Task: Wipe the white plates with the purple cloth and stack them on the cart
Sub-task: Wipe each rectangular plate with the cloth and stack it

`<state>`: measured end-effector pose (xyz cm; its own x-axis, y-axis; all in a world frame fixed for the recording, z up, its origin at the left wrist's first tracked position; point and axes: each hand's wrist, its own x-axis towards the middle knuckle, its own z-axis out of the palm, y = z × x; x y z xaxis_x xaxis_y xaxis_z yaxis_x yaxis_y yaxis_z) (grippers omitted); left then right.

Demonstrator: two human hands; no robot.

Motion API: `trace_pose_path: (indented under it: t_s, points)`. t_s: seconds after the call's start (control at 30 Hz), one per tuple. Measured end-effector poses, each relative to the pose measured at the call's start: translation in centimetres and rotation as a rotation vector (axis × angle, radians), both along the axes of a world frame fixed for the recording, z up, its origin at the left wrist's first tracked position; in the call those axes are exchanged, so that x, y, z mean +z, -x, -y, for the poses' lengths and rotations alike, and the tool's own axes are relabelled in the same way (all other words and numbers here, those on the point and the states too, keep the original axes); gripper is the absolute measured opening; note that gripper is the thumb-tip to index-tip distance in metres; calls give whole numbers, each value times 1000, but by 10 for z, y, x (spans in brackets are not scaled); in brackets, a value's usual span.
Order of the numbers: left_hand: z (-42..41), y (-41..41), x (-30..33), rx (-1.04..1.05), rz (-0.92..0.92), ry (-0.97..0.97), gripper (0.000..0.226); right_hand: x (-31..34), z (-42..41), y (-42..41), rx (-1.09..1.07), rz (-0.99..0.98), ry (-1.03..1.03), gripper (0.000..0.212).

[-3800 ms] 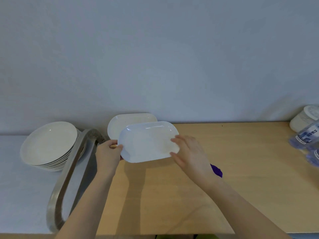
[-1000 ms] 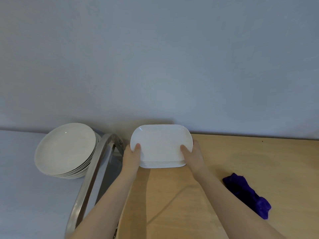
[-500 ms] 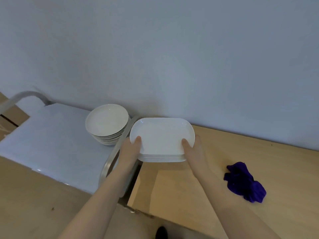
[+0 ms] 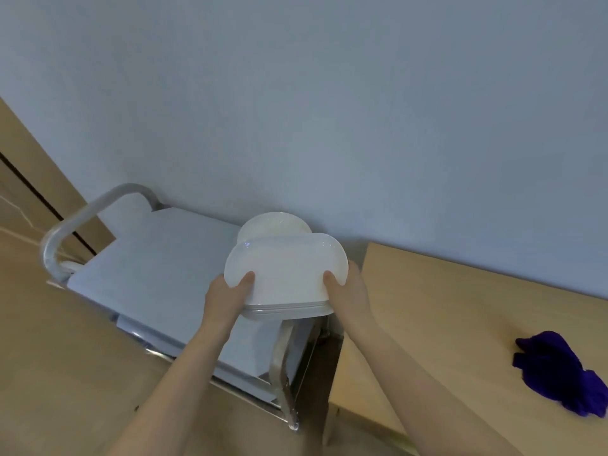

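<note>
Gripping: left hand (image 4: 227,296) and right hand (image 4: 348,292) clasp the oblong plate stack (image 4: 286,274) by its edges.
Room: cart (image 4: 158,258) top lies bare leftward of the hands.

I hold a stack of plates (image 4: 286,274) between my left hand (image 4: 227,296) and my right hand (image 4: 348,292), over the cart (image 4: 158,268). Behind it, bowls (image 4: 274,227) sit on the cart. The table (image 4: 460,324) is right of the cart. The cloth (image 4: 559,370) lies on the table.
</note>
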<state>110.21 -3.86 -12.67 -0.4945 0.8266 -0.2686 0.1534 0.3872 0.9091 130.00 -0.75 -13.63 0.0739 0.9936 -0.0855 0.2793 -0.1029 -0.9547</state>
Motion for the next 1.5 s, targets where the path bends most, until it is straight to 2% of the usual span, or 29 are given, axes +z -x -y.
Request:
trace_pose_path:
  t_s: [0.1, 0.2, 0.4, 0.63, 0.73, 0.97, 1.1, 1.27, 1.5]
  points:
    - [-6, 52, -1, -30, -37, 4, 54, -4, -3, 52, -13, 16, 14, 25]
    - [-17, 102, -4, -47, -76, 11, 44, -6, -6, 101, -23, -16, 38, 21]
    - [-41, 181, -17, -58, -124, 56, 40, -21, -24, 180, -18, -23, 120, 41]
    - [-68, 233, -42, -30, -27, 126, 24, -44, -45, 226, 27, -43, 187, 43]
    - [-72, 249, -51, 17, 32, 157, 22, -53, -51, 243, 64, -60, 201, 53]
    - [-88, 287, -74, 58, 122, 208, 22, -79, -70, 283, 87, -42, 329, 45]
    - [-115, 307, -87, -3, 135, 247, 19, -93, -89, 307, 10, -67, 390, 51]
    - [-162, 332, -106, -120, 95, 286, 19, -107, -118, 342, -189, -111, 421, 58]
    - [-228, 351, -129, -267, 20, 312, 35, -119, -157, 369, -400, -221, 441, 61]
